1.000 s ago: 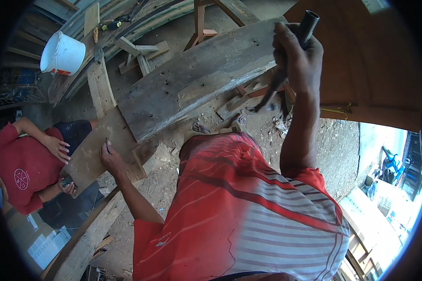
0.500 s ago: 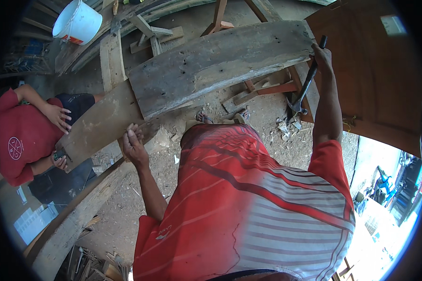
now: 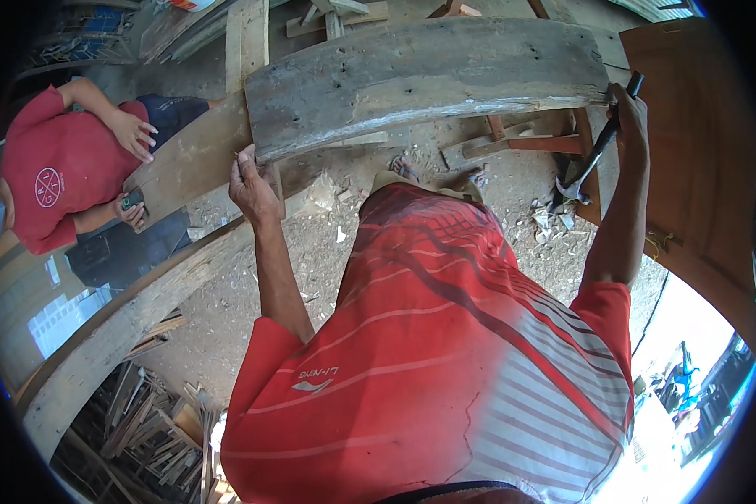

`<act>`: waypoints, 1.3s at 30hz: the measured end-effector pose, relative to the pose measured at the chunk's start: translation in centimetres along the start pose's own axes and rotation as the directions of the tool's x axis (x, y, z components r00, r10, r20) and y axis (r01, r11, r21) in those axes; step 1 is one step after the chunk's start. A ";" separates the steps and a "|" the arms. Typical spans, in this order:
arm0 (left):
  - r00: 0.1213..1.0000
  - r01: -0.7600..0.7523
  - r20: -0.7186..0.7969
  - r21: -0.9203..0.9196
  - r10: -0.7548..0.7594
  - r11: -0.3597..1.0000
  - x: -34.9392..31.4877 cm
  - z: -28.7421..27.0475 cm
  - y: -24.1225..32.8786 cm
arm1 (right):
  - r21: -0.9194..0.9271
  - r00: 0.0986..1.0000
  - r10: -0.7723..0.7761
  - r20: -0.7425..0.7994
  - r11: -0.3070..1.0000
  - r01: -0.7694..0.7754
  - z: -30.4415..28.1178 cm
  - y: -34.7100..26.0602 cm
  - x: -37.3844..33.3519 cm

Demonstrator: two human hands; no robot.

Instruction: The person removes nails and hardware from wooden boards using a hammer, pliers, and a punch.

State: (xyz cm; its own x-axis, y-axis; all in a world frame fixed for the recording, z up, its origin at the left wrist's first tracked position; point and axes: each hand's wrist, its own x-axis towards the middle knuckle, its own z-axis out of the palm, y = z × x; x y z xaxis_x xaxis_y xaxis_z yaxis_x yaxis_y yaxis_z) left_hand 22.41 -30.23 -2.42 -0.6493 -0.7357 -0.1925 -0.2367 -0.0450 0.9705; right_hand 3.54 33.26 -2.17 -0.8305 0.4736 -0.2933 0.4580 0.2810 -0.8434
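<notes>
- Our L hand (image 3: 256,189): thumb & fingertips drawn tog. in a pinch at near L corner of weathered plank (image 3: 437,71); can't tell what's in the pinch, too small.
- Our R hand (image 3: 632,118): wrapped tight round hammer (image 3: 598,149) handle, by plank's R end; hammer head hangs low.
- Plank runs L–R, far side of us; L end just beside brown board (image 3: 197,147).
- We've co-worker (image 3: 67,168) at L, gripping small dark obj. (image 3: 133,199)
</notes>
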 end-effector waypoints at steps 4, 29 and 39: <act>0.990 -0.003 -0.138 0.014 0.005 1.000 0.5 -4.6 -1.4 | 0.098 0.997 -0.020 0.068 0.995 0.013 1.6 -0.3 -3.2; 0.944 -0.167 -0.296 -0.062 0.142 0.984 6.0 -12.8 4.6 | 0.456 0.976 -0.173 0.135 0.885 0.094 4.4 -5.6 -9.8; 0.923 -0.280 -0.326 -0.211 0.203 0.936 13.2 -9.5 7.2 | 0.371 0.957 -0.260 0.130 0.908 0.196 8.2 -8.8 -6.3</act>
State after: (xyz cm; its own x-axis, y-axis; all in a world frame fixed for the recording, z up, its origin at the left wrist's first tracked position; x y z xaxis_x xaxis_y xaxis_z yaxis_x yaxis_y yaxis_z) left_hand 19.01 -46.71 3.39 -0.4124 -0.9085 0.0667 0.1128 0.0217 0.9934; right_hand 2.18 20.95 3.44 -0.9548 0.2720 -0.1200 0.1354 0.0387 -0.9900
